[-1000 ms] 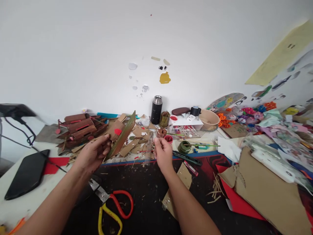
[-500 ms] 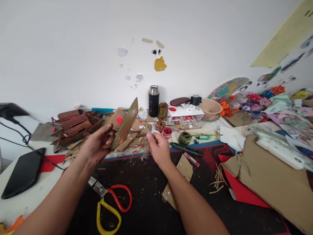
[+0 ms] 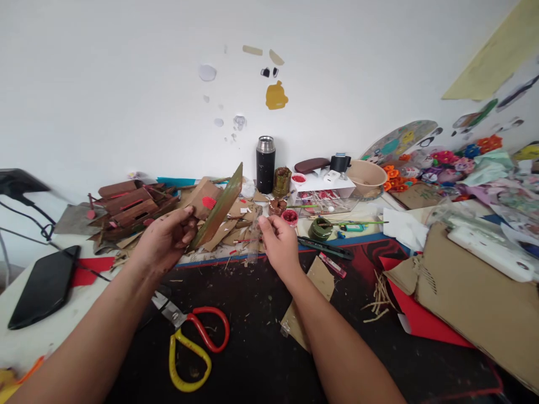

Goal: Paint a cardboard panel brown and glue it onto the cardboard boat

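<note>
Head view, centre frame: left hand (image 3: 166, 242) has its grip closed on a green-painted cardboard panel (image 3: 219, 209), held tilted above the tabletop (image 3: 261, 348). Right hand (image 3: 280, 247) sits just right of it, fingers pinched; whether they hold anything, cannot tell. Red-and-yellow scissors (image 3: 191, 348) lie lower centre-left; black flask (image 3: 265, 164) stands upper centre.

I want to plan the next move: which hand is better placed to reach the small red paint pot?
Right. The right hand is just beside the red paint pot, while the left hand already grips the green-painted cardboard piece.
</note>
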Demonstrator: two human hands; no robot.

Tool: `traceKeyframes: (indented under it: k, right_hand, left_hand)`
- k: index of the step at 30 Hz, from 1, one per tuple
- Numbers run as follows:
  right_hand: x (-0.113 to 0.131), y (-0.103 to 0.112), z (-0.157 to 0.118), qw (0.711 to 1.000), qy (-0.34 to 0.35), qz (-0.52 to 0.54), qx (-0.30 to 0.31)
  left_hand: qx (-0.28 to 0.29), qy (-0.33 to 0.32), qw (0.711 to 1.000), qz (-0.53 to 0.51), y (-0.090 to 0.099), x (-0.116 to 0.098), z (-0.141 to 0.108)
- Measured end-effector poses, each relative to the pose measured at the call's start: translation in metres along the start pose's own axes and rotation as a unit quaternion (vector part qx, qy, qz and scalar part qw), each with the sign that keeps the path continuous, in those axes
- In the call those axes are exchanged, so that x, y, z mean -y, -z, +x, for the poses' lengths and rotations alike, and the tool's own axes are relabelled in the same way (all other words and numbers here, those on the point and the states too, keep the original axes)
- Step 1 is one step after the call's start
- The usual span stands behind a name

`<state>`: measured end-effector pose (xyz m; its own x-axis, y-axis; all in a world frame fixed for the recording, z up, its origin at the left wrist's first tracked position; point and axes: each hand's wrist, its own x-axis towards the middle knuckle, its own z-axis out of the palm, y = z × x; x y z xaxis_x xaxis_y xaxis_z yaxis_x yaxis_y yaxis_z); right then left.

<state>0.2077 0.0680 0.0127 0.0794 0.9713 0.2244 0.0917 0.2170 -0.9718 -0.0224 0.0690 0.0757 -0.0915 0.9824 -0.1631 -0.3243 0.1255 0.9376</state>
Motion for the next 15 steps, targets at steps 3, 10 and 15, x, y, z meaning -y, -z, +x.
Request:
traceKeyframes:
  k: [3,10,15]
  right_hand:
    - [-0.002,0.002,0.002,1.0,-0.002,0.009,-0.013]
    - [-0.008,0.005,0.007,0.998,0.011,0.036,-0.057]
    - [-0.01,0.005,0.008,0.997,0.022,0.042,-0.066]
  left_hand:
    - [0.002,-0.038,0.998,0.053,0.003,-0.001,-0.007]
    - [-0.048,-0.122,0.894,0.428,0.027,-0.004,-0.029]
    - [-0.025,-0.167,0.821,0.545,0.038,0.005,-0.046]
